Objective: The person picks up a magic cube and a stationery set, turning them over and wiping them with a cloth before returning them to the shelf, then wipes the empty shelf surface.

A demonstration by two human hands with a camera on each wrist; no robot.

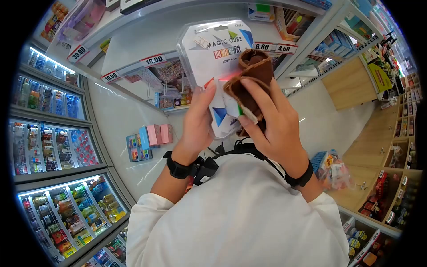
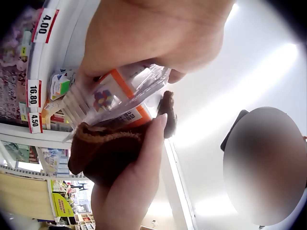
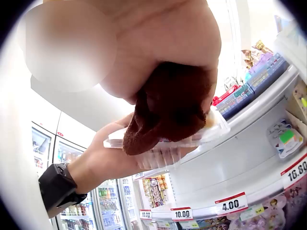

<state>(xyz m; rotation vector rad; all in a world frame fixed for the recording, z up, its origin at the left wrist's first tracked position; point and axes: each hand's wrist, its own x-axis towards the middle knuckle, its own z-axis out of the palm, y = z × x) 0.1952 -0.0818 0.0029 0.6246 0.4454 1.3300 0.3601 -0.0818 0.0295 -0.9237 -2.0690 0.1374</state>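
A clear plastic blister pack with a white card printed MAGIC CUBE is upright in front of the chest. My left hand grips it along its left edge, thumb on the front. In my right hand is a folded brown cloth, fuzzy at its edges, which overlaps the pack's right side and hides part of the print. From the left wrist, the pack shows an orange-edged card beside the cloth. The right wrist view has the cloth bunched under the palm, against the pack.
A white shelf with price tags curves just beyond the hands. Glass-door drink fridges line the left. Pink boxes sit on the floor at left, a plastic bag of goods at right near wooden cabinets.
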